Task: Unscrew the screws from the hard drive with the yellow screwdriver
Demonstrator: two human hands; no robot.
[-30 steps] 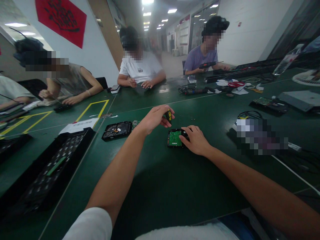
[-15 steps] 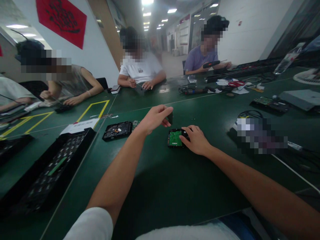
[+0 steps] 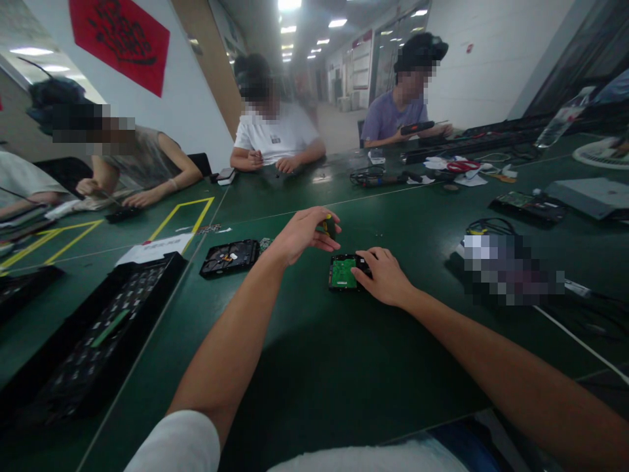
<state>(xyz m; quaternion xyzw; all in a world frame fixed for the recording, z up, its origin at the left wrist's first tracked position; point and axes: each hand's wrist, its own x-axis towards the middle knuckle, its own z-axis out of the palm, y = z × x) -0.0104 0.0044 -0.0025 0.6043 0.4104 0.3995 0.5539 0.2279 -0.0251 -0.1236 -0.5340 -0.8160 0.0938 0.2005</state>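
Note:
A hard drive (image 3: 343, 272) lies circuit side up on the green table (image 3: 314, 347), its green board showing. My right hand (image 3: 386, 276) rests on the drive's right edge with its fingers curled over it. My left hand (image 3: 302, 233) hovers just above and left of the drive, pinched round the dark, yellow-marked handle of a small screwdriver (image 3: 326, 227). The tool's tip is hidden behind my fingers.
A second opened hard drive (image 3: 230, 255) lies to the left, beside a long black tray (image 3: 93, 334) of parts and a white paper (image 3: 154, 248). Cables, boards and a grey box crowd the right side. Several other people work across the table.
My left hand has turned the screwdriver handle between its fingers, staying above the drive. My right hand has kept its place on the drive.

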